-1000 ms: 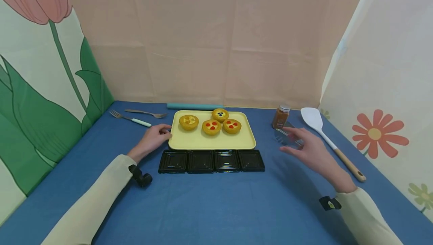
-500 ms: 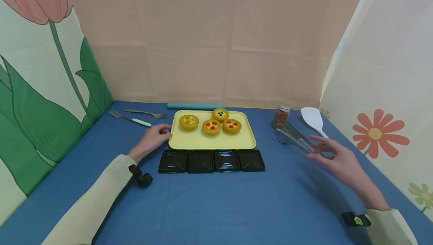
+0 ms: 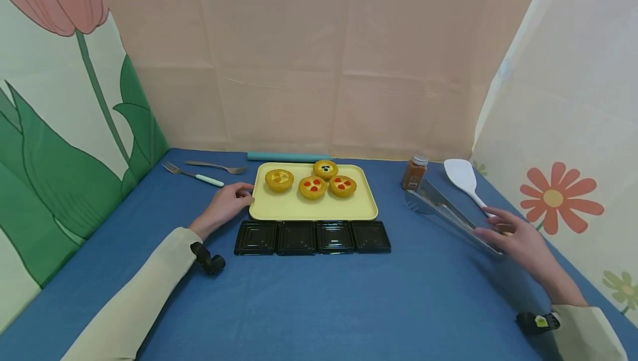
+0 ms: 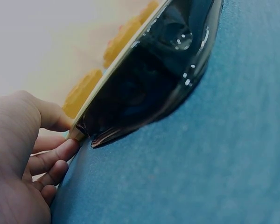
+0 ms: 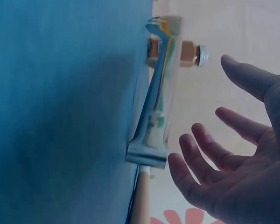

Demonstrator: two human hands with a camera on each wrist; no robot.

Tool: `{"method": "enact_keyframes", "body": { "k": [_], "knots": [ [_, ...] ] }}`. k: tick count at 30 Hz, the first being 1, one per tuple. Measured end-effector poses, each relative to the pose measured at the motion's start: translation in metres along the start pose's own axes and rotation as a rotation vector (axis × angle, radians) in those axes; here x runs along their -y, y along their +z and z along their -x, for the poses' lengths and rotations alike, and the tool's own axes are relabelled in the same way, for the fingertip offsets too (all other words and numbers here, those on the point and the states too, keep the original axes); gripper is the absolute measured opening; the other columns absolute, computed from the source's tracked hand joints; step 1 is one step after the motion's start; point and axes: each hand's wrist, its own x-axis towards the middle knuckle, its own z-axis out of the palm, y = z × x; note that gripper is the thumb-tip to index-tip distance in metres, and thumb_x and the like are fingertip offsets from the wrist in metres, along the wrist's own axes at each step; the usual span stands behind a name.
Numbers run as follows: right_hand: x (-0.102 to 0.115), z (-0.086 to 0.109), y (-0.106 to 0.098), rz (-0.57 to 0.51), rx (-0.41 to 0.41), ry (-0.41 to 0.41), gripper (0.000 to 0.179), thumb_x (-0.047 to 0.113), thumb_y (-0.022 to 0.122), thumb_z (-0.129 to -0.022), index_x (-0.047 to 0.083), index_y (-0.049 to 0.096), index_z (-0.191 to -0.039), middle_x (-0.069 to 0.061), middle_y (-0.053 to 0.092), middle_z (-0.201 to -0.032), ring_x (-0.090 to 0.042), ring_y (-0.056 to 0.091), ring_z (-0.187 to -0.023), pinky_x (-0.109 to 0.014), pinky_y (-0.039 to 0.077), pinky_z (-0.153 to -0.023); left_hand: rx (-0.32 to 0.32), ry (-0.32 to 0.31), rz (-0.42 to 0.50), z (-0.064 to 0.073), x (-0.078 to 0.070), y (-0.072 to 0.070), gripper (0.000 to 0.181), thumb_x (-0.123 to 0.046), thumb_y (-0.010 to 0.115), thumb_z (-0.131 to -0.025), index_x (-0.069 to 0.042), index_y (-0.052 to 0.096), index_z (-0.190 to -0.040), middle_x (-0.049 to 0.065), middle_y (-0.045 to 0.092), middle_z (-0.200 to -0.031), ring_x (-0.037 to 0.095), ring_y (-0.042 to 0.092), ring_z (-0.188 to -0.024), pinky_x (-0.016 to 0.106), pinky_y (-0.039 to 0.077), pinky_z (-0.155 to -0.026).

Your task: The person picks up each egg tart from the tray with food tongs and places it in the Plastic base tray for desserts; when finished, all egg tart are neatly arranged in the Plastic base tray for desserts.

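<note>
My left hand (image 3: 224,209) pinches the left edge of a pale yellow tray (image 3: 279,206), thumb on the rim and fingers curled at its side in the left wrist view. Several yellow tarts (image 3: 312,187) sit on the tray, some with red dots, one with dark dots. Along its front lies a black plastic tray (image 3: 296,237) with square compartments. At the right, metal tongs (image 5: 147,156) lie on the blue cloth. My right hand (image 3: 518,245) hovers at their near end, fingers spread and apart from the metal in the right wrist view.
Behind the tongs stands a spice bottle (image 3: 415,171) with a silver cap. Beside them lies a white spatula (image 3: 459,175), its wooden handle mostly behind my right hand. Two forks (image 3: 208,180) lie at the left, and a teal rod (image 3: 289,156) lies along the back.
My right hand has moved right and toward me, from beside the bottle to the near end of the tongs, uncovering more of them. The left hand stays at the tray.
</note>
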Motion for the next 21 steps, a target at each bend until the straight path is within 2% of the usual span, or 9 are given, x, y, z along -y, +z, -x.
{"method": "enact_keyframes", "body": {
  "k": [8, 15, 21],
  "knots": [
    [-0.013, -0.012, 0.001, -0.011, 0.120, 0.018, 0.077, 0.040, 0.067, -0.097, -0.002, 0.036, -0.154, -0.037, 0.050, -0.135, -0.053, 0.052, -0.119, -0.046, 0.054, -0.080, -0.002, -0.010, -0.008, -0.001, 0.001, 0.000, 0.048, -0.019, 0.059, -0.098, 0.003, 0.054, -0.140, 0.018, 0.067, -0.115, 0.030, 0.060, -0.099, 0.047, 0.045, -0.089],
    [-0.021, -0.021, 0.005, -0.021, 0.181, -0.018, 0.071, 0.034, 0.065, -0.099, -0.001, 0.037, -0.154, -0.034, 0.054, -0.133, -0.050, 0.055, -0.117, -0.054, 0.052, -0.085, 0.000, -0.014, -0.015, -0.001, 0.001, 0.001, 0.047, -0.020, 0.059, -0.098, 0.003, 0.055, -0.140, 0.018, 0.067, -0.115, 0.031, 0.060, -0.100, 0.048, 0.045, -0.090],
    [-0.022, -0.031, 0.010, -0.027, 0.226, 0.018, 0.075, 0.040, 0.065, -0.098, 0.002, 0.036, -0.155, -0.035, 0.052, -0.137, -0.052, 0.052, -0.122, -0.061, 0.048, -0.090, 0.001, -0.003, -0.009, -0.001, 0.001, 0.001, 0.047, -0.019, 0.058, -0.099, 0.003, 0.055, -0.140, 0.017, 0.067, -0.114, 0.031, 0.061, -0.098, 0.047, 0.046, -0.088]
  ]
}}
